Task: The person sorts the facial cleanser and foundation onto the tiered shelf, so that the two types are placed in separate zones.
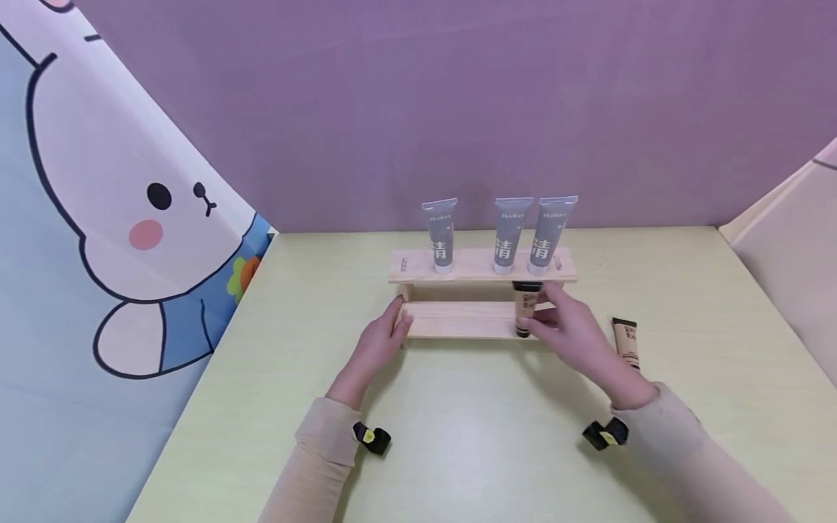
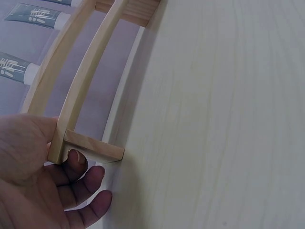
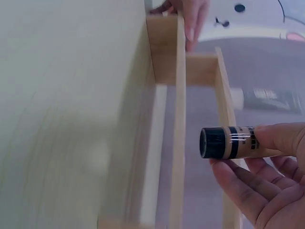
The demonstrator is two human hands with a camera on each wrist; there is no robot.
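One beige tube (image 1: 525,309) with a black cap, round and smooth, stands cap-down at the right end of the rack's lower shelf, pinched between the thumb and fingers of the right hand (image 1: 567,328); the wrist view shows the thumb on top, the fingers curled loosely beneath, and the cap just beside the shelf's front rail. A second beige tube (image 1: 626,341) lies flat on the table, right of the rack and near that hand's wrist.

The rack (image 1: 482,266) is one two-tier stand of pale, bare wood, built from thin straight slats with square end blocks, set toward the table's back edge. Three grey tubes (image 1: 506,234), flat-crimped on top with white caps down, stand upright in its upper shelf.

The left hand (image 1: 379,340) holds the rack's left end, thumb over the lower slat's corner block and fingers curled beneath it.

The table (image 1: 458,436) is smooth, pale yellow-green.
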